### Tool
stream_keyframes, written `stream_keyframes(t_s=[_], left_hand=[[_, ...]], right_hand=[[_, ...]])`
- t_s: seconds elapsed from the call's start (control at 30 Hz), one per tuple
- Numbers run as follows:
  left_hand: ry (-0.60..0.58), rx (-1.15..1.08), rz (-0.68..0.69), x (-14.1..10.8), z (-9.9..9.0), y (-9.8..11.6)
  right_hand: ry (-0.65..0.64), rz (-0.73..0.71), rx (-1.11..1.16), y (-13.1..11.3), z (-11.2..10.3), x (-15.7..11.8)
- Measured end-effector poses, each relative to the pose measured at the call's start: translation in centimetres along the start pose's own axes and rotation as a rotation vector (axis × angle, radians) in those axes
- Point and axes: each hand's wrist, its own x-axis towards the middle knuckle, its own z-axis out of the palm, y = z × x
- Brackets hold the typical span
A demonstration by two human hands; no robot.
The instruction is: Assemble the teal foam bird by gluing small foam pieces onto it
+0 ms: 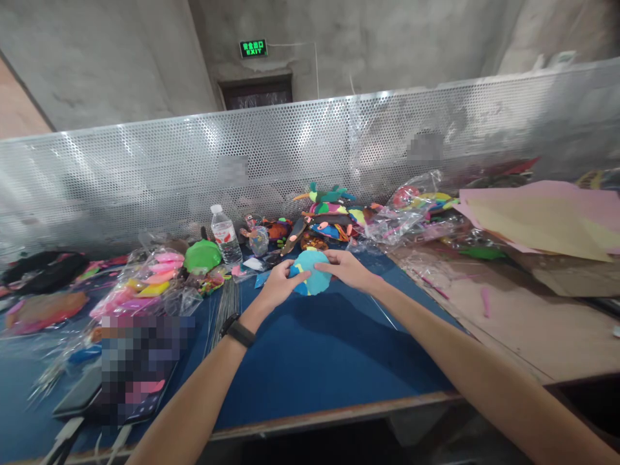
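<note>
Both arms reach forward over a blue mat [314, 349]. Between them they hold a round light-blue foam piece [312, 274] with darker blue patches, just above the mat's far part. My left hand [281, 284] grips its left edge, thumb on top; a black band circles that wrist. My right hand [346, 268] lies over its upper right edge with fingers curled around it.
A water bottle [225, 236], a green foam dome [202, 256] and bags of pink shapes [155, 278] lie left. Colourful foam cut-outs [329, 216] pile up behind the hands. Pink and yellow sheets [542, 216] lie right. A perforated metal screen [310, 161] backs the table. A phone [80, 394] lies near left.
</note>
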Motion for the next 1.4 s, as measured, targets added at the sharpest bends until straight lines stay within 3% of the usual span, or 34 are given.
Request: stream_keyframes(t_s=[0.13,0.27,0.47,0.63,0.83,1.13,1.4], left_hand=[[-0.035,0.002,-0.002,0.1,0.0,-0.1],[0.042,-0.013,0.061,0.1,0.1,-0.1],[-0.012,-0.054,-0.057,-0.4,0.3,0.6],[0.106,-0.075,-0.047,-0.2,0.5,1.0],[0.119,-0.133,-0.06,0.0,0.4,1.0],[0.014,-0.119,-0.08,-0.4,0.4,0.9],[-0.026,-0.115,-0.074,-0.5,0.5,0.8]], right_hand=[[0.021,-0.012,0.003,0.1,0.0,0.0],[-0.036,0.087,-0.024,-0.1,0.0,-0.1],[0.012,0.077,-0.013,-0.2,0.1,-0.2],[-0.038,0.125,0.021,-0.3,0.1,-0.3],[0.041,0.118,0.053,-0.2,0.2,-0.2],[0.12,0.062,0.085,0.0,0.1,0.1],[0.022,0.079,0.05,0.2,0.0,0.1]])
